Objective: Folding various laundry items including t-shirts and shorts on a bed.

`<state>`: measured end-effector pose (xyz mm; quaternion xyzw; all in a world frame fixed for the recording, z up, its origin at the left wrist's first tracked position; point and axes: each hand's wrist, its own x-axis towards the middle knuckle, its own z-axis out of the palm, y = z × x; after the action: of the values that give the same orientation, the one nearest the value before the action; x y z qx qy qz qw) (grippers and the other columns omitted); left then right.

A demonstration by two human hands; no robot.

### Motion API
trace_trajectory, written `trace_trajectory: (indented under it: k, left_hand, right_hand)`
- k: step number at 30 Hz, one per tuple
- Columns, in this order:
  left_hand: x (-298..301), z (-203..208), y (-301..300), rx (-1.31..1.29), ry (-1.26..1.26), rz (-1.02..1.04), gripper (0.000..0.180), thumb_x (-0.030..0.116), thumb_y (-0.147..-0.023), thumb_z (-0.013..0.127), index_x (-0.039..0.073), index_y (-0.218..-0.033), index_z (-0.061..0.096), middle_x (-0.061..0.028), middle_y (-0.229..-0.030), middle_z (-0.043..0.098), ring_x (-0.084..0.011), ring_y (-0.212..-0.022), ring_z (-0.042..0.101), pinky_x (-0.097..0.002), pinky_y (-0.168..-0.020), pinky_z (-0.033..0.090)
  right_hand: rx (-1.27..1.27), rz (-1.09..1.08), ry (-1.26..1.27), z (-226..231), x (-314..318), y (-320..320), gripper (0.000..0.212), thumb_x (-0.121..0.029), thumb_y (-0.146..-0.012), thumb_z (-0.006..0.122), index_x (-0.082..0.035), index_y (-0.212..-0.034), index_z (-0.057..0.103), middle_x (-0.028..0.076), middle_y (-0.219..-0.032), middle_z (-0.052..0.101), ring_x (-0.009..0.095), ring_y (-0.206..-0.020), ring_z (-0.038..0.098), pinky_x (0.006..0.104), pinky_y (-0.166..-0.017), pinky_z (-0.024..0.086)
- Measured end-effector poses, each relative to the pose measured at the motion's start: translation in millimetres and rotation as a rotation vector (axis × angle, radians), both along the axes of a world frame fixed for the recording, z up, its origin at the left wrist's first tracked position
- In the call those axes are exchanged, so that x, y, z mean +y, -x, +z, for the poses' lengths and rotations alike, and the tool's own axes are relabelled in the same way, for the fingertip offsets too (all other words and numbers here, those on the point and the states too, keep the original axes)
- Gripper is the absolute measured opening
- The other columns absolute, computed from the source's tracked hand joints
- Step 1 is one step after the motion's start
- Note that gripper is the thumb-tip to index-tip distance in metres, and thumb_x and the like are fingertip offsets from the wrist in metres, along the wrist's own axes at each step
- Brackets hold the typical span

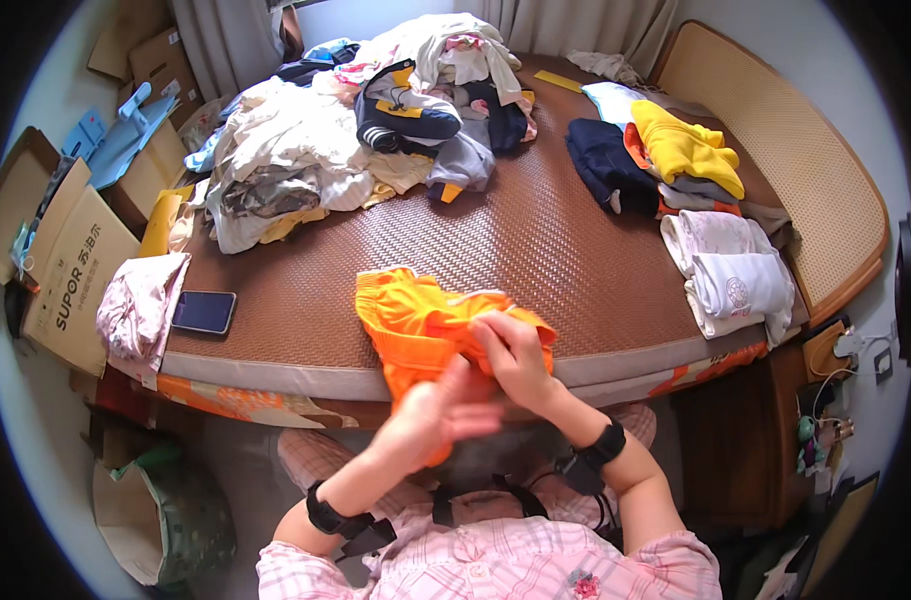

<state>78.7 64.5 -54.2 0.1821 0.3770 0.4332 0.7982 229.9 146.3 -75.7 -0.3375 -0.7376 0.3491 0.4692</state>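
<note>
A pair of bright orange shorts [416, 315] lies at the front edge of the bed, its gathered waistband toward the far left and part of it hanging over the edge. My right hand [516, 360] has its fingers closed on the right part of the fabric. Slightly blurred, my left hand [441, 412] is at the near side of the shorts with its fingers stretched out and its thumb up by the cloth. The fabric behind my hands is partly hidden.
A big heap of mixed clothes [296, 135] covers the back left of the brown woven mat [456, 235]. Folded stacks stand at the right, with a yellow garment [686, 150] and white clothes [731, 275]. A phone [205, 312] and folded pink clothing [141, 310] lie at the left.
</note>
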Motion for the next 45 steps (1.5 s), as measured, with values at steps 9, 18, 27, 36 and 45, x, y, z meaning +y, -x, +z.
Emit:
trace_trajectory:
  k: [9,18,27,36,45]
  left_hand:
    - [48.3,12.7,4.9,0.766,-0.728,0.577,0.025,0.011,-0.088,0.067,-0.006,-0.104,0.059,-0.0085,-0.088,0.068,-0.0181,-0.078,0.067,-0.0304,-0.068,0.053]
    - [60.2,-18.1,18.6,1.34,-1.193,0.38,0.064,0.007,-0.077,0.073,0.002,-0.128,0.036,-0.0236,-0.085,0.064,-0.0438,-0.076,0.064,-0.0453,-0.065,0.053]
    - [62.5,4.4,82.9,0.297,-0.497,0.37,0.018,0.003,-0.094,0.052,-0.004,-0.109,0.058,-0.0121,-0.099,0.067,-0.0191,-0.086,0.067,-0.0328,-0.079,0.057]
    - [41.8,27.7,51.5,-0.118,-0.592,0.246,0.026,0.011,-0.095,0.056,-0.003,-0.116,0.058,-0.012,-0.108,0.067,-0.0194,-0.097,0.067,-0.0342,-0.086,0.055]
    - [20.7,54.3,-30.0,0.588,-1.481,-0.052,0.025,-0.002,-0.086,0.06,-0.004,-0.11,0.055,-0.0182,-0.104,0.056,-0.0356,-0.097,0.058,-0.038,-0.084,0.047]
  right_hand:
    - [0.053,0.139,-0.084,37.4,-28.3,-30.1,0.009,-0.004,-0.091,0.061,0.004,-0.086,0.062,0.003,-0.064,0.059,0.009,-0.051,0.055,0.0242,-0.047,0.041]
    - [0.232,-0.244,0.153,21.6,2.2,-63.4,0.025,-0.008,-0.09,0.067,-0.001,-0.069,0.057,-0.007,-0.063,0.049,0.0,-0.059,0.039,0.019,-0.051,0.031]
    - [0.243,-0.591,-0.176,37.6,54.6,-126.5,0.033,-0.013,-0.091,0.068,-0.002,-0.064,0.054,-0.005,-0.056,0.044,0.002,-0.053,0.036,0.0234,-0.046,0.028]
    - [-0.282,-0.556,-0.551,34.9,40.2,-103.2,0.014,-0.008,-0.084,0.069,-0.004,-0.074,0.061,0.009,-0.075,0.062,0.023,-0.067,0.059,0.0357,-0.06,0.045]
    - [0.139,0.583,0.228,26.2,-17.4,-21.5,0.029,-0.01,-0.09,0.058,0.003,-0.116,0.057,0.015,-0.112,0.062,0.028,-0.103,0.061,0.0348,-0.09,0.048]
